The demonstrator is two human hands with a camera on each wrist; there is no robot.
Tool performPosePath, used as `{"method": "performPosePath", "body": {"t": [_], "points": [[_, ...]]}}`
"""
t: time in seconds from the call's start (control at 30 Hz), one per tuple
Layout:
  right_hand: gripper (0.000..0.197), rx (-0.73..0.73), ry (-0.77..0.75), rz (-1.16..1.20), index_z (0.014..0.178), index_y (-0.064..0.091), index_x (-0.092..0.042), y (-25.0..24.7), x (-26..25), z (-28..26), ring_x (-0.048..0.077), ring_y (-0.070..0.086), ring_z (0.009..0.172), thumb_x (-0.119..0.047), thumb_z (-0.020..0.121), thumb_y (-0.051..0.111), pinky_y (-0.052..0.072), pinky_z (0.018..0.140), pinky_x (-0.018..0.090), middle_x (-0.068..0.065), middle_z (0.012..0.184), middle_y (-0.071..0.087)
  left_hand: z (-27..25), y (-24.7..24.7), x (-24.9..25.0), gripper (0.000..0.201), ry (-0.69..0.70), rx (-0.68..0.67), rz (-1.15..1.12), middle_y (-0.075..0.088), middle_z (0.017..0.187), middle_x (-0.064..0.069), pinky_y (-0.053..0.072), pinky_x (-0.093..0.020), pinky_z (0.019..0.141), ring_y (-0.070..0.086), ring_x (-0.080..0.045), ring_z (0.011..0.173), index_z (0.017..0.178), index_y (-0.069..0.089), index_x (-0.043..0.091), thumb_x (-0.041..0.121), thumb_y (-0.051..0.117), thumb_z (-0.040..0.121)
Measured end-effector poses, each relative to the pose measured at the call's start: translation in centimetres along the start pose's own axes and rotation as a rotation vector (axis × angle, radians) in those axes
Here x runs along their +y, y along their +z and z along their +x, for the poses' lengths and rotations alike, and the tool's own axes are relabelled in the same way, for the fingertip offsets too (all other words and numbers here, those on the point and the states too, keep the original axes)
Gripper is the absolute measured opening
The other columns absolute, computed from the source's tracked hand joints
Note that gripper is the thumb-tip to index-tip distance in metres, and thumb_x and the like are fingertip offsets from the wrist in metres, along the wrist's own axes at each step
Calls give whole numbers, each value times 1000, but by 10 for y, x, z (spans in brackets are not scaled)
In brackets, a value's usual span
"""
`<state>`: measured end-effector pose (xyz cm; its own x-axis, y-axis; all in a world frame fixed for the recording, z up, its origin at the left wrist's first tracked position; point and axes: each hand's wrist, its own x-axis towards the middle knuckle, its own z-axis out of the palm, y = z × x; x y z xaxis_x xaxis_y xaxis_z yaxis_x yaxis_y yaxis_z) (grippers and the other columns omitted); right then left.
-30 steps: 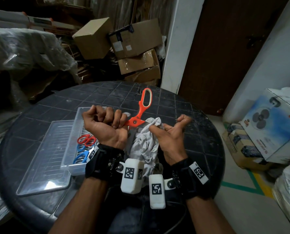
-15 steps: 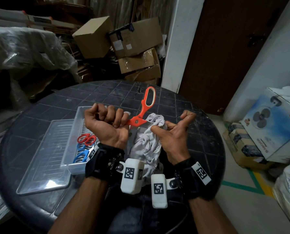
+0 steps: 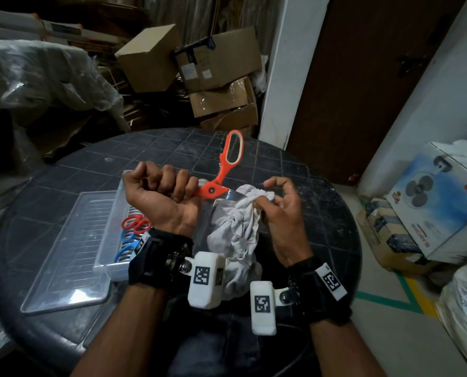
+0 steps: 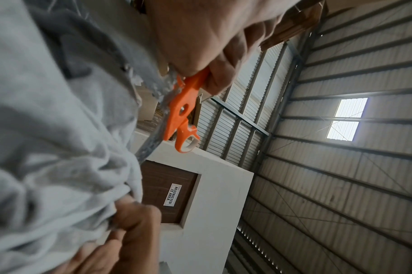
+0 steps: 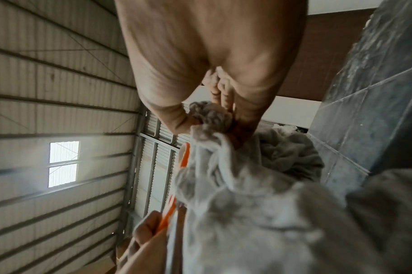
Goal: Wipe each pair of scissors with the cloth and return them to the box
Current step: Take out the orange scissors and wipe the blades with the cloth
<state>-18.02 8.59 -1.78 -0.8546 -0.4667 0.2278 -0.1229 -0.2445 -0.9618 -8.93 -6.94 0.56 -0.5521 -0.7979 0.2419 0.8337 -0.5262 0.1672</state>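
Note:
My left hand [image 3: 172, 187] grips one handle of the orange scissors [image 3: 213, 189] above the dark round table [image 3: 313, 191]. Their other handle loop points up and away. A grey blade runs from the pivot into the white cloth [image 3: 237, 229], which my right hand [image 3: 270, 198] pinches around it. Left of my left wrist stands the clear plastic box [image 3: 110, 263] with red scissors [image 3: 135, 224] and blue scissors [image 3: 125, 247] inside. The left wrist view has the orange scissors [image 4: 179, 113] beside the cloth [image 4: 47, 148]. In the right wrist view the cloth [image 5: 235, 204] hides most of the blade.
The clear lid [image 3: 69, 257] lies flat left of the box. Cardboard boxes [image 3: 216, 66] are stacked behind the table. A fan carton [image 3: 433, 202] stands on the floor at the right, near a brown door [image 3: 376, 77].
The cloth in my right hand has slid away from the pivot, baring a strip of blade. The scissors' free handle has tipped a little higher. My left hand keeps its grip.

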Motion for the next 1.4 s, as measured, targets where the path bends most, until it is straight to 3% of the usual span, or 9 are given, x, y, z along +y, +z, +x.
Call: {"method": "performPosePath", "body": {"t": [0.13, 0.3, 0.43, 0.63, 0.87, 1.03, 1.2, 1.3, 1.4], "points": [[34, -3, 14, -37, 112, 57, -14, 1, 3, -3, 28, 67, 78, 2, 87, 73, 58, 76, 50, 25, 97, 74, 1, 1, 3, 41, 11, 12, 6, 12, 45, 7, 11, -18, 43, 9, -11, 37, 59, 19, 24, 33, 34, 95], [32, 90, -43, -42, 105, 61, -6, 8, 7, -5, 19, 57, 63, 11, 80, 72, 50, 58, 30, 7, 72, 68, -4, 1, -4, 41, -7, -1, 52, 10, 47, 7, 9, -21, 44, 8, -11, 38, 59, 20, 23, 33, 35, 96], [34, 103, -105, -71, 104, 65, -9, 12, 5, -10, 24, 60, 65, 12, 78, 72, 51, 58, 36, 14, 81, 74, -5, 1, -3, 41, -6, -3, 59, 11, 47, 7, 10, -21, 43, 8, -11, 39, 60, 19, 23, 33, 36, 96], [35, 79, -146, -68, 107, 65, -8, 3, 4, -10, 19, 62, 62, 15, 80, 68, 53, 53, 30, 10, 86, 76, -6, 3, -4, 41, -13, 3, 65, 11, 47, 7, 13, -19, 44, 8, -11, 38, 60, 18, 23, 32, 36, 96], [31, 273, -99, -25, 104, 65, -5, -24, 17, -11, 10, 69, 66, 17, 82, 65, 55, 58, 25, 4, 88, 75, 7, -4, 14, 42, 87, 17, 12, 11, 45, 8, 15, -16, 42, 8, -11, 36, 56, 20, 25, 33, 30, 95], [25, 215, -11, -8, 109, 65, -9, -39, 21, -5, 27, 65, 79, 6, 89, 68, 54, 76, 45, 18, 95, 75, 15, -10, 17, 43, 147, 50, -43, 13, 44, 7, 16, -16, 42, 8, -11, 36, 55, 20, 25, 34, 31, 96], [25, 163, -22, -58, 108, 62, -11, -22, 25, 5, 26, 69, 83, 3, 88, 70, 57, 84, 53, 17, 98, 76, 15, -19, 4, 38, 146, 63, -81, 12, 45, 6, 17, -20, 41, 9, -12, 37, 58, 17, 24, 33, 42, 85], [29, 150, -23, -73, 110, 60, -13, -20, 30, 11, 25, 70, 87, 0, 87, 75, 57, 86, 50, 14, 102, 75, 16, -23, 1, 37, 153, 49, -82, 12, 45, 5, 17, -23, 43, 10, -13, 38, 58, 16, 24, 32, 46, 79], [34, 151, -80, -126, 109, 59, -13, -20, 33, 15, 17, 72, 88, 1, 85, 79, 60, 84, 35, 8, 101, 73, 17, -25, -2, 36, 133, 30, -102, 13, 46, 4, 18, -25, 46, 11, -13, 40, 58, 17, 24, 32, 44, 80]]}}
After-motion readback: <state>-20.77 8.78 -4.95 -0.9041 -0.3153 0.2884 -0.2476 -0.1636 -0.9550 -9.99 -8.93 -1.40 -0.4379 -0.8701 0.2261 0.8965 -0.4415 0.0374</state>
